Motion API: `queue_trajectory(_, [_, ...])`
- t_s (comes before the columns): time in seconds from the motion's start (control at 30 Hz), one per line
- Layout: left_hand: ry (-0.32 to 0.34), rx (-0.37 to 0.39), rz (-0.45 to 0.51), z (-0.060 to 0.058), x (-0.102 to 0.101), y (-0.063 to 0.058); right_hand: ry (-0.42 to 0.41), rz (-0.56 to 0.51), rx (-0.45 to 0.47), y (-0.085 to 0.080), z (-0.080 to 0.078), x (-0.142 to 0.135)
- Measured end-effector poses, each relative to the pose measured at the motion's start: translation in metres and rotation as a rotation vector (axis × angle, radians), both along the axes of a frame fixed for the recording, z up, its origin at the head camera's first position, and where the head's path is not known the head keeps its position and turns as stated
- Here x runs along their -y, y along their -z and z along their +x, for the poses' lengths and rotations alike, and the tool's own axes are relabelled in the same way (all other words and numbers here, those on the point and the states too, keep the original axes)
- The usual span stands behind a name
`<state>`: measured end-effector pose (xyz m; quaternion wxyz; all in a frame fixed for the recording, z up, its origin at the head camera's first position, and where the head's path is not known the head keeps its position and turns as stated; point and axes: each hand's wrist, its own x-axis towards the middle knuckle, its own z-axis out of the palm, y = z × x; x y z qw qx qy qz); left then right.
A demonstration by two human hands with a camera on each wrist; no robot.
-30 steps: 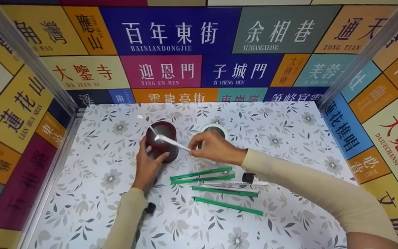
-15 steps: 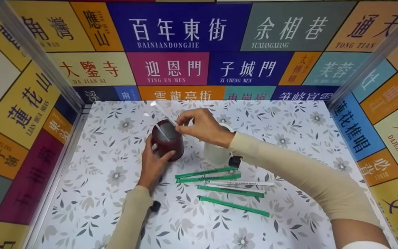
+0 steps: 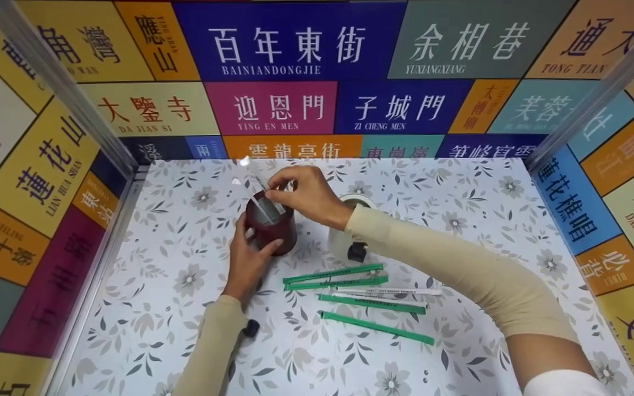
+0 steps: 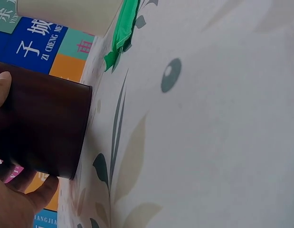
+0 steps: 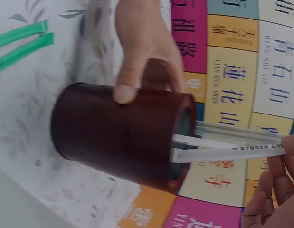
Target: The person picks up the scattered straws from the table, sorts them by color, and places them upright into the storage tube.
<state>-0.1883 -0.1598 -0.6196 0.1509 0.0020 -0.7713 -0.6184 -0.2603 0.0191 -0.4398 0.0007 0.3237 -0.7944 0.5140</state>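
Observation:
A dark red cylindrical cup (image 3: 274, 236) stands on the patterned table, gripped from its left side by my left hand (image 3: 248, 261). In the left wrist view the fingers and thumb wrap around the cup's wall (image 4: 42, 118). Over the rim, my right hand (image 3: 309, 192) pinches the upper end of a slim white printed packet (image 5: 227, 153) between thumb and fingers. Its lower end sits in the cup's mouth. A slim clear-wrapped stick (image 5: 222, 130) also leans out of the cup, close to the packet. The bottom inside the cup is hidden.
A pale cup (image 3: 340, 239) stands to the right, partly behind my right forearm. In front of it lie several slim green packets (image 3: 372, 304) and some white ones (image 3: 405, 291). Sign-printed panels (image 3: 273, 107) wall the table at the back and sides.
My right hand has swung the white packet from lying slanted across the cup front to upright over its mouth, and lowered its end inside. My left hand has kept its grip on the cup.

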Motion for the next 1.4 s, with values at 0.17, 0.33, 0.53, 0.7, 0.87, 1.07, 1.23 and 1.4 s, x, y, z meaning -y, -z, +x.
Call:
queue_trajectory(0.17, [0.005, 0.006, 0.030, 0.001, -0.001, -0.003, 0.021, 0.035, 0.023, 0.023, 0.002, -0.004])
queue_trajectory(0.33, [0.024, 0.007, 0.050, 0.002, -0.001, -0.004, 0.020, 0.076, 0.038, 0.040, 0.006, -0.015])
queue_trajectory(0.53, [0.027, 0.001, 0.062, 0.003, 0.000, -0.001, 0.007, 0.095, -0.023, 0.042, 0.019, -0.041])
queue_trajectory(0.7, [0.026, 0.010, 0.038, 0.003, 0.000, 0.000, -0.026, 0.136, -0.056, 0.033, 0.039, -0.069])
queue_trajectory(0.87, [0.026, 0.023, 0.045, 0.001, 0.000, 0.000, -0.038, 0.134, -0.102, 0.031, 0.059, -0.102])
queue_trajectory(1.07, [0.020, 0.026, 0.061, 0.000, 0.000, 0.001, -0.054, 0.133, -0.115, 0.039, 0.082, -0.141])
queue_trajectory(1.23, [0.020, 0.031, 0.049, 0.003, -0.001, -0.005, -0.030, 0.167, -0.069, 0.052, 0.096, -0.166])
queue_trajectory(1.4, [0.016, 0.053, 0.033, 0.002, -0.002, -0.001, 0.012, 0.183, -0.029, 0.080, 0.105, -0.190])
